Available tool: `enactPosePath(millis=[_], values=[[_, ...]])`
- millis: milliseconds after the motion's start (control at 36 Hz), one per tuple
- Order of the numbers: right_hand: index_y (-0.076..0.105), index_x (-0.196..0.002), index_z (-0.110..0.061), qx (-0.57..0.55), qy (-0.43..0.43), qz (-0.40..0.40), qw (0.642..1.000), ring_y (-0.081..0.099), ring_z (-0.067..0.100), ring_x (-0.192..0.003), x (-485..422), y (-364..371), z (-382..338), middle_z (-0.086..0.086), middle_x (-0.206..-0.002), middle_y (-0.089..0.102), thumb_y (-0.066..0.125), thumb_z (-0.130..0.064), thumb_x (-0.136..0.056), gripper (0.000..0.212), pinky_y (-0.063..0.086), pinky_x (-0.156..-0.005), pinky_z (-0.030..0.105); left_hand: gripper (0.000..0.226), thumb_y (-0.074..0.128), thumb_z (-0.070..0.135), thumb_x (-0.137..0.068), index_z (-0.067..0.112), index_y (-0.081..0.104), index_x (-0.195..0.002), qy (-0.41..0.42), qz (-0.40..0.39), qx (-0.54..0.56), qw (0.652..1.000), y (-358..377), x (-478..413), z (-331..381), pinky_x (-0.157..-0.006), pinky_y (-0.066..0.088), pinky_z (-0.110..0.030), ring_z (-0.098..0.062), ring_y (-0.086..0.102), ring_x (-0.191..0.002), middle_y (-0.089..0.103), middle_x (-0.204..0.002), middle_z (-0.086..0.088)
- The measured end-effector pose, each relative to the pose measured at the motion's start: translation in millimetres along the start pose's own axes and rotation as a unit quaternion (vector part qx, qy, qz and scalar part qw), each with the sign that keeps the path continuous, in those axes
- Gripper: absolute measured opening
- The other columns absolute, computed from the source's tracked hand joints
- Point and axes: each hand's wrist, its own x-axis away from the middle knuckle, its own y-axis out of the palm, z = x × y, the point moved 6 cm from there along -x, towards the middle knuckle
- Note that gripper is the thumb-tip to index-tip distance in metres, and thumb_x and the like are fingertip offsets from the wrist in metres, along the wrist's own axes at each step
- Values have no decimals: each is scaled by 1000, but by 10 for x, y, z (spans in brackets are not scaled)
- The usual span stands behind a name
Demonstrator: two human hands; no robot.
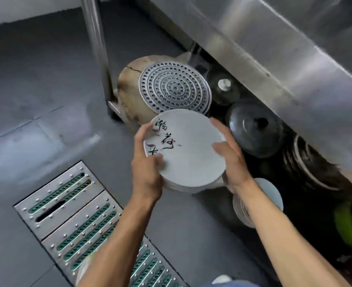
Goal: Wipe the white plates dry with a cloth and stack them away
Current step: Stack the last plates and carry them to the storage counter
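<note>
Head view: the plates, stacked, sit at centre between both hands. The left hand curls over the rim at 9 o'clock, and the right hand clamps it at 3 o'clock. A shelved stack lies at 4 o'clock, nearer the right hand, and is probably where they go.

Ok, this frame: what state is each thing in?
Stack of white plates: held between both hands, calligraphy plate on top.
Left hand: grips its left edge.
Right hand: grips its right edge.
Perforated steamer tray: on edge, leaning against the wooden chopping block.
Glass pot lid: tilted, under the counter.
Second plate stack: under the counter, partly hidden.
</note>
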Motion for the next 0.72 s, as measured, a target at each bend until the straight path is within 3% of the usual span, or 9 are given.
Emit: enactPosePath(millis=[83,139,194,361,500,556,639,722], values=[[57,-133,-44,-4,-2,56,998,56,21,-126,-8,-481,306,-7,-137,60,53,-24,-80,57,48,-102,42,76,46,10,-57,50,60,-121,-17,-66,-24,997,381,-16,-444,-95,49,-31,-10,62,-113,65,-119,20],[57,-134,-45,-1,-11,85,996,58,16,-123,15,-789,482,-10,-136,61,53,-26,-80,57,51,-93,35,74,48,15,-61,48,57,-127,-6,-115,-40,993,645,-23,-697,-97,47,-26,-4,61,-115,64,-121,22],[58,-132,-45,4,-20,120,993,59,12,-121,74,-1089,642,-14,-132,62,54,-28,-79,56,49,-90,32,69,49,27,-65,49,55,-130,8,-156,-56,986,915,5,-920,-101,47,-32,-5,59,-119,63,-126,23],[61,-125,-52,-10,-18,222,975,52,21,-127,316,-1936,1111,-10,-135,59,56,-33,-73,55,42,-108,48,56,45,40,-77,49,51,-133,27,-262,-79,962,1703,177,-1543,-90,46,-31,2,59,-110,63,-120,28],[61,-121,-55,-42,2,280,959,53,21,-126,581,-2441,1460,-9,-134,59,57,-34,-75,51,44,-106,50,57,43,47,-79,55,49,-135,3,-328,-112,938,2191,355,-2011,-104,50,-47,-10,61,-117,66,-124,18],[60,-124,-52,-64,5,297,953,53,23,-125,687,-2593,1596,-5,-134,60,55,-30,-80,50,43,-107,54,55,42,51,-79,58,50,-133,-8,-347,-121,930,2358,440,-2140,-109,46,-42,-9,57,-123,61,-132,21],[60,-123,-53,-81,16,325,942,54,24,-125,845,-2785,1768,-3,-133,61,53,-25,-86,47,42,-106,57,51,42,54,-79,63,52,-128,-29,-367,-117,923,2555,563,-2307,-106,40,-28,11,52,-122,59,-124,37],[61,-120,-55,-102,33,351,930,57,25,-120,973,-2938,1937,-2,-129,64,57,-28,-81,48,46,-102,57,47,44,54,-80,64,54,-125,-53,-382,-112,916,2675,672,-2520,-107,40,-30,11,51,-123,60,-122,39]])
